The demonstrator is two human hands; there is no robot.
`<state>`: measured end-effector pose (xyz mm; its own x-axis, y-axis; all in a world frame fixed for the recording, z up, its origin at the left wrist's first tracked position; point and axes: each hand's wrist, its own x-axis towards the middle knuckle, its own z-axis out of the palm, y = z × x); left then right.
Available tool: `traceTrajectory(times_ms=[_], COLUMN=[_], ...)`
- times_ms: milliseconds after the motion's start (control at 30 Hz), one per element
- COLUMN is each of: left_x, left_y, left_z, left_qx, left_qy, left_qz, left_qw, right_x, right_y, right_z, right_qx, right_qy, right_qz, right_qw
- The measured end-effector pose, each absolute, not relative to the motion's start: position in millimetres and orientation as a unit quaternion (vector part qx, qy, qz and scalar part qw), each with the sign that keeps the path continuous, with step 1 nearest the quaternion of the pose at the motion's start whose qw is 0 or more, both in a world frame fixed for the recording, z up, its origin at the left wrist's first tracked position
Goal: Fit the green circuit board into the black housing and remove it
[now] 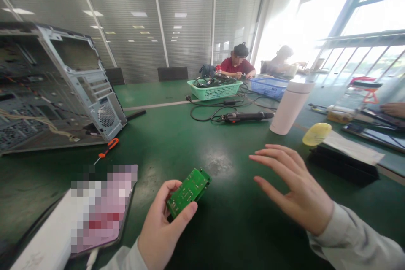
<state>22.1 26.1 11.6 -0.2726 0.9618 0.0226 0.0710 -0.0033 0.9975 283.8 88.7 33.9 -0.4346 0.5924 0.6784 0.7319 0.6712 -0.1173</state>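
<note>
Between the thumb and fingers of my left hand [164,225] is a green circuit board [189,192], held tilted above the table. Small solder points dot its face, and what looks like a second board layer shows at its far edge. My right hand [294,187] hovers over the table to the right, fingers stretched out and apart, holding nothing. Left of my left hand lies a phone [118,202] with a cable in its lower end, beside a white box-like object [47,232].
An open computer case [107,114] stands at left, with an orange-handled screwdriver [109,147] before it. Farther back are a corded electric screwdriver [247,117], a green basket [215,92] of cables, a blue basket [268,88] and a pink bottle [289,109]. Two people sit beyond.
</note>
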Motion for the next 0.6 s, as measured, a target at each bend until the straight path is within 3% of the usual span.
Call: traceTrajectory(times_ms=[300, 600], left_x=[20.1, 10.0], left_y=[17.7, 21.7], left_z=[10.7, -2.2], left_qx=[0.573, 0.463], left_qy=[0.546, 0.471], left_qz=[0.496, 0.532], left_qw=[0.358, 0.530], right_x=[206.0, 198.5], right_y=[70.6, 68.5], right_z=[36.4, 35.1], right_qx=[-0.233, -0.357], right_qy=[-0.932, -0.866], right_qz=[0.034, 0.242], right_qw=[0.276, 0.254])
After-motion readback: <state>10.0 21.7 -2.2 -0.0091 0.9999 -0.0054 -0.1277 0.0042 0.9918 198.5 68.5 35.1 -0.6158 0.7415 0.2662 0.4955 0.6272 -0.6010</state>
